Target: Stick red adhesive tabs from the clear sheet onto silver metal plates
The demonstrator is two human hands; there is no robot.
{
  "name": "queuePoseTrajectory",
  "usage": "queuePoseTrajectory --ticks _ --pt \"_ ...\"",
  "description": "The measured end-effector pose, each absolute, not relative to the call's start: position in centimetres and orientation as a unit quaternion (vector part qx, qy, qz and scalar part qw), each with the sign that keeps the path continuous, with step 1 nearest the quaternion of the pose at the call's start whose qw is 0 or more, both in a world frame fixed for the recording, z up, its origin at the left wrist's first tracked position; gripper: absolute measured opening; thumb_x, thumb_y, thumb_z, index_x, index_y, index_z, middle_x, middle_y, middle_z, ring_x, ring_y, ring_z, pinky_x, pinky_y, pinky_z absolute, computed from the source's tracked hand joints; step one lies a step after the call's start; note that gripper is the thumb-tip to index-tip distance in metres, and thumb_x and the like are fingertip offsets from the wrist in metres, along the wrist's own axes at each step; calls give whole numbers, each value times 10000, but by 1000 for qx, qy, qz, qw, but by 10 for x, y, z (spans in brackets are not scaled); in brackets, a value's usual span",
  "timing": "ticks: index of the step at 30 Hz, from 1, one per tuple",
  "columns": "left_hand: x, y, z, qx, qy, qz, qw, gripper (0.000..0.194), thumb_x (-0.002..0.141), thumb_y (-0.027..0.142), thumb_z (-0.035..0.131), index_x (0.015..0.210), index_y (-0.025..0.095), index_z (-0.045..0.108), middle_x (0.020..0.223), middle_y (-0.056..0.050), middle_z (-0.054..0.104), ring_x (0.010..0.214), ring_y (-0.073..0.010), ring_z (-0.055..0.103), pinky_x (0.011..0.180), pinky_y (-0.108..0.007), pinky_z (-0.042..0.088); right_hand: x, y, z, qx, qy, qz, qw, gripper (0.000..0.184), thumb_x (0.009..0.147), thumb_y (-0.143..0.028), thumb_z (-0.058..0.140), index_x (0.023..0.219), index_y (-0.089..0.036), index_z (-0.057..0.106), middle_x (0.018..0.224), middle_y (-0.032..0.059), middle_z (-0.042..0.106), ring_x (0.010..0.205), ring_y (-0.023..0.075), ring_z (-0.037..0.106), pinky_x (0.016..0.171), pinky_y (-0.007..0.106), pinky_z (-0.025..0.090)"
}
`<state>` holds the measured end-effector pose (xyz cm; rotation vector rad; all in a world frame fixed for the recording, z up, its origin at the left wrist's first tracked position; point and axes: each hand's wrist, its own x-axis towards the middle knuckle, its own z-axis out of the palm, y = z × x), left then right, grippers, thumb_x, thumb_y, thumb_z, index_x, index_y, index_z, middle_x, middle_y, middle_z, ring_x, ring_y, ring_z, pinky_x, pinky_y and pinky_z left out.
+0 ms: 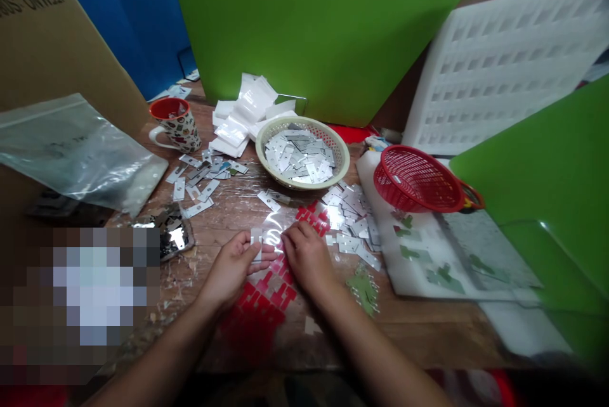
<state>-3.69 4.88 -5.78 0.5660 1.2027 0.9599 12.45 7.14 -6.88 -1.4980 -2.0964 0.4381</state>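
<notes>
My left hand (233, 264) is closed, its thumb pressing a small flat silver plate (256, 248) against the fingers. Close on its right, my right hand (307, 255) is bent down over a clear sheet with red T-shaped pieces (266, 299). Its fingertips are pinched together at the sheet, and what lies between them is hidden. More red pieces (314, 217) show beyond the right hand. A pile of silver plates (352, 210) lies to the right of them, and a cream basket (262, 166) full of similar plates stands behind.
Loose plates (197, 185) lie at left near a patterned mug (183, 131). White packets (245, 115) are heaped behind. A red basket (413, 179) rests on white foam (387, 248) at right. Green pieces (364, 290) lie near my right forearm; a plastic bag (85, 153) stands left.
</notes>
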Motion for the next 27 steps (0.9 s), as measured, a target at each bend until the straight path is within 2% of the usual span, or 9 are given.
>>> queuePoseTrajectory --ticks 6,13,17,19,22,27 --pt "-37 48 -59 246 542 434 676 207 806 278 652 906 138 538 838 -86 717 789 -202 716 695 -288 555 120 74 -65 -571 -755 189 262 163 922 -168 405 863 -163 557 889 111 567 792 233 543 722 363 461" --pt "-37 49 -59 242 543 434 677 197 804 262 645 915 139 539 823 -82 715 779 -197 715 683 -281 552 128 73 -53 -534 -748 274 282 118 916 -184 422 828 -205 498 785 38 604 716 177 568 659 287 458" --pt "-39 49 -54 246 540 428 682 173 798 238 637 897 131 545 846 -95 719 764 -186 712 688 -271 550 134 72 -42 -532 -679 359 356 141 935 -263 437 837 -205 519 752 13 609 679 152 573 634 265 460" --pt "-40 47 -47 250 529 415 696 190 762 196 654 907 123 556 863 -102 722 754 -182 711 679 -259 547 136 69 -33 -512 -653 408 381 109 905 -284 515 845 -201 552 768 9 620 695 148 584 649 263 467" --pt "-39 40 -31 255 503 371 738 243 704 141 660 928 119 569 840 -96 726 715 -176 709 640 -237 539 138 61 -17 -478 -661 442 374 68 837 -255 635 845 -204 591 811 0 640 735 139 600 676 254 478" --pt "-33 29 -11 263 464 334 777 210 684 148 657 879 133 579 793 -81 724 698 -177 707 634 -239 538 138 50 0 -434 -705 445 340 10 856 -202 616 862 -208 619 833 -1 657 775 132 612 721 262 485"
